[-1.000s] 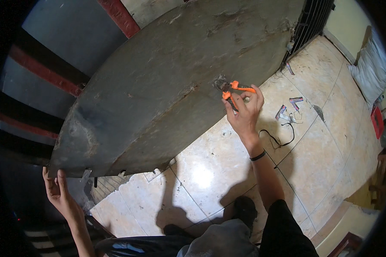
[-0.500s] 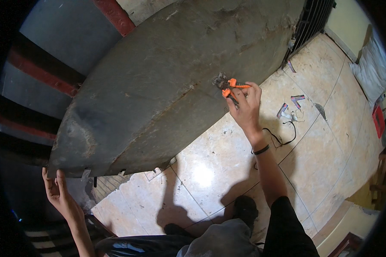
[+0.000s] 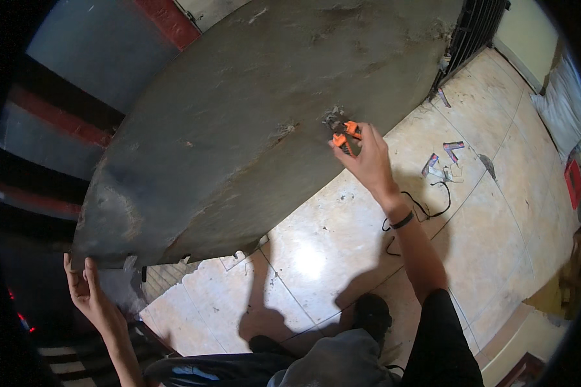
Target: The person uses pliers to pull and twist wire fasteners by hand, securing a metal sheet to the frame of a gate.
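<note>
Clock face: 12 is the top of our view. Key relation: the head of our orange-handled pliers [image 3: 339, 140] against the rough patch [image 3: 334, 115] on the big dark panel [image 3: 239, 155]. That patch sits at 11 o'clock from our right hand [image 3: 371, 161], just past its fingertips, and the pliers' long axis runs roughly 5 to 11, head up at the patch. Right hand is by far the nearer; it's pinching the pliers, thumb on the lower grip, fingers over the upper, handles standing apart. Panel fills the middle of the view out to the upper edge, long axis about 8 to 2, with a raised ridge [image 3: 229, 184] on much the same slant. Left hand [image 3: 95, 298] is well off at 8 o'clock from the pliers, thumb and fingers up at the panel's lowest corner; can't tell from here if they're clamped on it or only steadying it. Off the panel, on the tiled floor [image 3: 503, 226]: printed wrapper scraps [image 3: 454, 153] at 3 o'clock from the right hand, black cable [image 3: 449, 197] at 4. Writing: we get no legible brand or label on pliers or panel; the scraps carry coloured print, too small to read.
</note>
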